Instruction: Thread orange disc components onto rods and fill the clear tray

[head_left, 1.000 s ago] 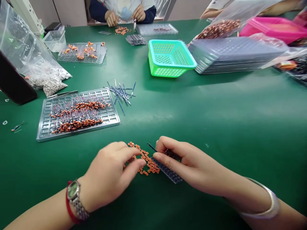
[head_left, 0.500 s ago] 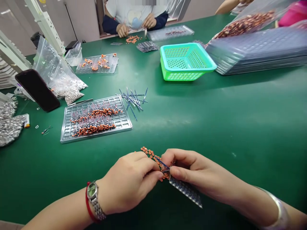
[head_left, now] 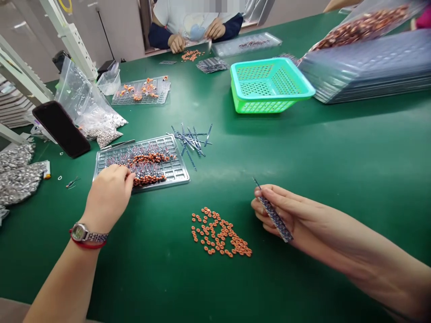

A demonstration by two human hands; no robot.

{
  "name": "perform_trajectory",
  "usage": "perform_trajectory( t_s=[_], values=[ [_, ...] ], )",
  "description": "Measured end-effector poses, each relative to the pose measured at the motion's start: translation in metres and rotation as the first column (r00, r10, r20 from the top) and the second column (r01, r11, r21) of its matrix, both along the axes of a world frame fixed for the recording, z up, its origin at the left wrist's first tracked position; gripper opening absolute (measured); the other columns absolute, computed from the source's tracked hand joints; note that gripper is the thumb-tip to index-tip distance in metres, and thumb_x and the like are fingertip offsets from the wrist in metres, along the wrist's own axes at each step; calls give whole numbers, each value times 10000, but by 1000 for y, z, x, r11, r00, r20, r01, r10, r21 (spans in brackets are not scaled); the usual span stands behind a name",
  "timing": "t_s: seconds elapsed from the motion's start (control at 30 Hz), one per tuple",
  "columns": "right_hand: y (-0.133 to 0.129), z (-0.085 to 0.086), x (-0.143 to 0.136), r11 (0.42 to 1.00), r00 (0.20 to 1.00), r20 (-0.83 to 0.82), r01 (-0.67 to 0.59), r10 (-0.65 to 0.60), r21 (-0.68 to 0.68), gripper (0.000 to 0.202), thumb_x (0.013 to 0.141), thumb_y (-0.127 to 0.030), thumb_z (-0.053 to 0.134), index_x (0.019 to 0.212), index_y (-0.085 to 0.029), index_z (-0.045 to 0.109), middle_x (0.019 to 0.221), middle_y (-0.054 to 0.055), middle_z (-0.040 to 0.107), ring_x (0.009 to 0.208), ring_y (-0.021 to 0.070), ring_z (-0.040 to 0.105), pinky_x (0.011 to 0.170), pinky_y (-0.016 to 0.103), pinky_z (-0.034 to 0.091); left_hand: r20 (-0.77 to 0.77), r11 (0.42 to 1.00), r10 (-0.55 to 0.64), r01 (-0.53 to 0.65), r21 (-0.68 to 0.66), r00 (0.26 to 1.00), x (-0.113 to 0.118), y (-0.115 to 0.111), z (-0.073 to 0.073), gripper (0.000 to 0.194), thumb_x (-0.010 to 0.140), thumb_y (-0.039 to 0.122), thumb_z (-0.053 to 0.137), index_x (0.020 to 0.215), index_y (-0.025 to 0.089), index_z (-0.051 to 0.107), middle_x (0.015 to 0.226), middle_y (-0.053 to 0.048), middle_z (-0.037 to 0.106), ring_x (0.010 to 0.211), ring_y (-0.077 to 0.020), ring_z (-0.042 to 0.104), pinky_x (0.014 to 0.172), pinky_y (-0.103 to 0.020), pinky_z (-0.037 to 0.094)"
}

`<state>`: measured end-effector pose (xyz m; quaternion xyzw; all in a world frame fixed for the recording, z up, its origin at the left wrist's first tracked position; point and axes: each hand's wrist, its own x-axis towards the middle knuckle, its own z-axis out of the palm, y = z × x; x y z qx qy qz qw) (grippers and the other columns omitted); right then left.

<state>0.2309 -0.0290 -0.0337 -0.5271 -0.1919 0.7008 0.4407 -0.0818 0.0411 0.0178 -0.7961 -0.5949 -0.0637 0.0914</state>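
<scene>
My left hand (head_left: pixel 108 192) reaches over the front left of a clear plastic tray (head_left: pixel 181 174), its thumb and fingers pinched together; what lies between them is hidden. Rows of small orange-ended parts with thin wires (head_left: pixel 148 180) fill much of that tray. My right hand (head_left: pixel 289 208) is closed on a small circuit board panel (head_left: pixel 276 220), held tilted above the table, with a narrow strip standing out at its upper end. Between the hands, many small orange ring-shaped pieces (head_left: pixel 220 235) lie loose on the green table.
Dark narrow strips (head_left: pixel 191 142) lie behind the tray. A green basket (head_left: pixel 272 96) stands farther back, beside stacked clear trays (head_left: pixel 367 67). A phone (head_left: pixel 62 130) leans at left near plastic bags (head_left: pixel 79 98). Across the table, another person's hands (head_left: pixel 215 29) work near orange pieces (head_left: pixel 191 55).
My left hand has moved from beside the right hand leftward to the tray. My right hand has shifted slightly right and up with the panel, uncovering the orange pieces. The view has shifted slightly.
</scene>
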Motion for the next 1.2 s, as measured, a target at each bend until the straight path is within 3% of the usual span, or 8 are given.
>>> perform_trajectory(
  t_s=[0.1,0.2,0.43,0.57,0.63,0.7,0.97,1.2],
  values=[
    [-1,-1,3,998,997,43,-59,59,14,299,584,-418,854,763,-250,683,807,11,603,706,147,558,592,196,537,28,1000,-11,11,-16,1000,2,1,-3,226,905,292,457,768,182,599,771,-34,607,748,-198,577,671,-317,416],
    [-3,2,4,980,969,169,-189,177,57,329,644,-486,812,787,-220,681,744,-7,585,648,116,527,545,165,480,82,999,-31,30,16,996,1,2,-2,219,901,321,478,792,191,618,759,-21,607,730,-183,574,661,-302,403],
    [-11,7,11,862,767,505,-500,395,85,432,751,-591,658,868,-175,649,740,23,612,653,158,555,567,248,454,140,966,-133,96,241,981,-1,8,1,205,881,360,546,779,202,626,687,3,594,651,-149,544,595,-263,380],
    [-24,3,12,821,485,862,-545,146,168,236,872,-418,542,799,-200,596,723,39,623,633,177,555,567,291,437,147,941,-174,120,317,974,1,9,1,148,864,328,577,797,205,624,705,-4,615,680,-157,565,592,-262,386],
    [-30,0,10,783,329,944,-582,-20,220,184,892,-329,505,764,-212,564,701,30,602,598,166,532,558,295,423,155,929,-188,124,350,970,1,9,0,136,857,324,588,791,209,618,699,-3,613,679,-159,565,596,-266,391],
    [-35,-2,7,742,264,960,-624,-92,243,154,901,-281,483,779,-216,551,705,24,584,586,157,522,555,290,423,154,920,-200,131,369,968,1,9,-1,130,852,320,594,789,208,619,682,0,603,665,-156,559,589,-266,389],
    [-41,-6,11,726,247,967,-653,-66,217,153,917,-261,473,788,-212,540,716,18,568,599,152,517,553,272,415,135,906,-208,139,399,969,-1,10,-1,134,840,330,609,791,206,628,671,6,601,643,-148,556,557,-246,373],
    [-45,-3,-8,787,451,890,-574,70,228,231,909,-308,465,698,-216,490,587,-19,504,524,130,458,480,242,375,149,899,-215,136,417,965,1,8,-3,147,844,333,597,799,201,641,685,-14,623,679,-175,576,580,-265,378]
  ],
)
